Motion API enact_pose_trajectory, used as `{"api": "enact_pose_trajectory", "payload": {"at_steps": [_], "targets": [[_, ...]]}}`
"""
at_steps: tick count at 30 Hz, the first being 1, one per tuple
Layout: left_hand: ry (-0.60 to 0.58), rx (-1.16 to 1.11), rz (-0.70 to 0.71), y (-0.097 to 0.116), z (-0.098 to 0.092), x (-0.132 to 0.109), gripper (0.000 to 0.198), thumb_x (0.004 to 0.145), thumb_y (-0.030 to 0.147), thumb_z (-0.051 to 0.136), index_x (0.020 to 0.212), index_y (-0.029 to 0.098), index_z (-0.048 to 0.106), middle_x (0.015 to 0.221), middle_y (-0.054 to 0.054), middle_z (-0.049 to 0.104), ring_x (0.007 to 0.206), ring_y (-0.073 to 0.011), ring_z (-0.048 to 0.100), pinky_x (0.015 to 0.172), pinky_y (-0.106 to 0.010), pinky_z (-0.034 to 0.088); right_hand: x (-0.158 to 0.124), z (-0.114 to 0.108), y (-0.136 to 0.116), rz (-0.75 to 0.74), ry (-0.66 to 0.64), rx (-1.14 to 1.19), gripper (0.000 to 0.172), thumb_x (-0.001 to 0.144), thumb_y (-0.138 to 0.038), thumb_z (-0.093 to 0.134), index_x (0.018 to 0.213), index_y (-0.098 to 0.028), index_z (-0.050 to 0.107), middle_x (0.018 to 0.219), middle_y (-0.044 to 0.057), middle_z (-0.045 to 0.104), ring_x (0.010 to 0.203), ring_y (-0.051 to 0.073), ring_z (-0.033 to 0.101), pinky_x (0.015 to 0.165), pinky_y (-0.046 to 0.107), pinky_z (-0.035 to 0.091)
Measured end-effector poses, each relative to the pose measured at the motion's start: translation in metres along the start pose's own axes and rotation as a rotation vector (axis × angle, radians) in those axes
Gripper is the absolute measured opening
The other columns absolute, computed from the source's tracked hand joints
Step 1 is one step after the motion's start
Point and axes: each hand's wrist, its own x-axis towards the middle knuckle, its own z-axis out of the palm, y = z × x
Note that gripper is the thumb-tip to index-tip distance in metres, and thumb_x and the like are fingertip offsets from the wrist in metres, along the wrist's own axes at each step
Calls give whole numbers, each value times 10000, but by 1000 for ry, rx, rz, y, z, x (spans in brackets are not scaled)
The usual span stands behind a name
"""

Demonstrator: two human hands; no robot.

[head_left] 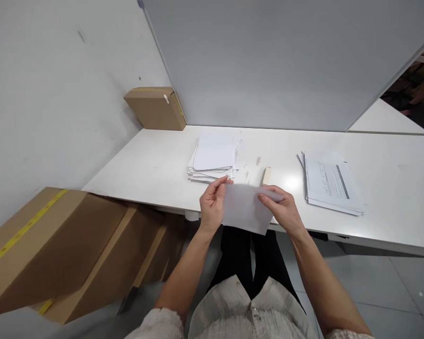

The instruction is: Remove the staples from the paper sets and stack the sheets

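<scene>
Between my two hands, over the table's front edge, hangs a sheet of paper, its blank side facing me. My left hand pinches its left edge near the top. With thumb on top and fingers behind, my right hand grips the upper right corner. Just beyond my left hand lies an uneven stack of white paper. A small cream-coloured block rests on the table behind the sheet, partly hidden by it. To the right of my right hand lies a second pile of printed sheets.
A white table spans the view, with a grey panel along its back. One cardboard box stands in the back left corner. Several large cardboard boxes with yellow tape stand on the floor at left.
</scene>
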Motion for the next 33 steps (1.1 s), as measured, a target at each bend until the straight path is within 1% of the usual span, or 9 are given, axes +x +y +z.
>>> {"api": "enact_pose_trajectory", "payload": {"at_steps": [5, 10, 12, 14, 16, 20, 24, 29, 33], "targets": [[0, -15, 44, 4, 8, -1, 259, 882, 381, 509, 1024, 208, 639, 856, -39, 699, 882, -163, 651, 879, -329, 487, 3, 5, -6, -105, 83, -101, 167, 765, -387, 646, 806, -231, 689, 841, 23, 676, 809, 197, 611, 723, 322, 481], [-85, -100, 13, 6, 0, 5, 524, 818, 429, 598, 1294, 268, 451, 1025, -60, 682, 944, -172, 643, 809, -311, 514, 4, -3, -18, -175, 235, -163, 147, 759, -371, 658, 792, -233, 694, 768, 8, 663, 719, 174, 595, 622, 294, 469], [-140, -79, -46, 5, -4, 6, 503, 776, 403, 656, 1232, 237, 524, 1003, -63, 691, 925, -180, 650, 800, -313, 524, 2, -7, -23, -218, 290, -172, 126, 758, -353, 667, 791, -236, 698, 754, 4, 661, 703, 167, 594, 593, 284, 465], [-146, -58, -69, 7, -4, 6, 336, 774, 380, 660, 1056, 198, 639, 934, -55, 704, 880, -179, 657, 788, -314, 533, 0, -10, -32, -294, 328, -185, 107, 757, -337, 676, 793, -239, 700, 753, 4, 663, 707, 167, 600, 592, 287, 473], [-97, -64, -26, 11, -1, 7, 227, 783, 372, 650, 923, 195, 677, 876, -34, 707, 838, -167, 656, 775, -309, 536, -1, -11, -44, -385, 344, -191, 97, 756, -332, 680, 794, -245, 700, 761, 9, 667, 717, 175, 613, 610, 307, 491], [21, -94, 92, 17, 9, 13, 205, 772, 400, 657, 883, 228, 676, 831, -2, 698, 794, -151, 648, 767, -308, 536, 2, -14, -60, -494, 315, -136, 89, 747, -312, 694, 822, -265, 694, 830, 20, 679, 810, 198, 638, 699, 347, 516], [46, -105, 104, 9, 15, 12, 205, 790, 391, 640, 924, 240, 675, 879, -7, 702, 844, -160, 656, 796, -313, 533, 9, -16, -45, -395, 228, -39, 162, 730, -286, 710, 886, -253, 678, 893, 32, 693, 897, 215, 644, 771, 374, 520], [-18, -92, 121, -1, 15, 7, 243, 827, 316, 611, 1051, 232, 657, 984, -35, 700, 926, -159, 648, 838, -294, 519, 14, -17, -16, -263, 193, 2, 152, 725, -274, 711, 869, -235, 683, 924, 29, 701, 924, 207, 639, 797, 363, 516], [3, -73, 125, 3, 15, 11, 219, 826, 309, 612, 1018, 229, 679, 965, -28, 707, 879, -141, 652, 803, -261, 519, 18, -17, -17, -271, 241, -10, 104, 693, -284, 737, 768, -231, 687, 767, -4, 679, 753, 171, 630, 657, 305, 508]]}}
